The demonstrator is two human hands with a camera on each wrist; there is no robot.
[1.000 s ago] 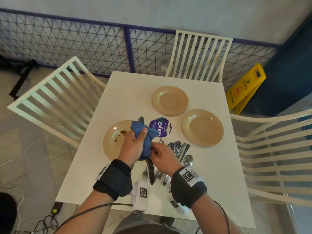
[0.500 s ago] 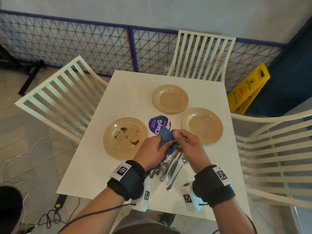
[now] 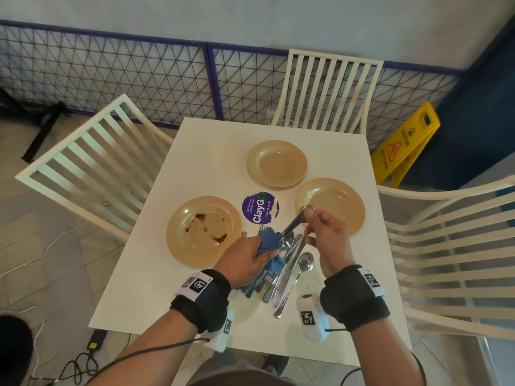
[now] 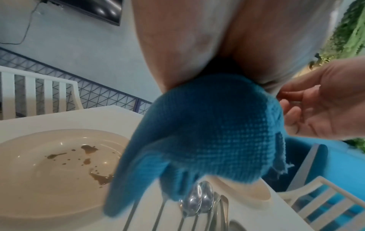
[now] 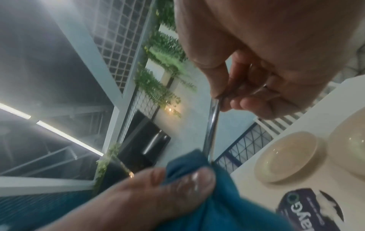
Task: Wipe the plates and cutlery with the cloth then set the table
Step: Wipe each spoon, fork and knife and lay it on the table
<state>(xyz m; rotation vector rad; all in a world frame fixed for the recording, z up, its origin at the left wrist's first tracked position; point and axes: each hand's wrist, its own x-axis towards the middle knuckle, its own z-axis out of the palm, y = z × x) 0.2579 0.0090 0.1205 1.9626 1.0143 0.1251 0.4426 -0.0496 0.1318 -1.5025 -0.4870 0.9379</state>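
Observation:
My left hand [image 3: 250, 259] grips a bunched blue cloth [image 3: 269, 243] [image 4: 207, 132] around the lower end of a metal piece of cutlery [image 3: 294, 224] [image 5: 212, 125]. My right hand [image 3: 320, 232] pinches that piece's handle end, holding it slanted above the table; the wrapped end is hidden. Under both hands lies a pile of spoons, forks and knives [image 3: 287, 270]. Three tan plates sit on the white table [image 3: 211, 151]: a stained one [image 3: 203, 231] at left, a far one [image 3: 276, 163], and one at right [image 3: 334, 201].
A round purple sticker [image 3: 260, 208] marks the table's middle. White slatted chairs stand at the left [image 3: 92, 160], far side [image 3: 328, 90] and right [image 3: 451, 254]. A yellow caution sign [image 3: 404, 146] stands by the wire fence. Cables [image 3: 69, 369] lie on the floor at lower left.
My right hand has drawn the cutlery piece up and to the right, out through the cloth. My left hand with the cloth has dropped from over the stained plate to the cutlery pile.

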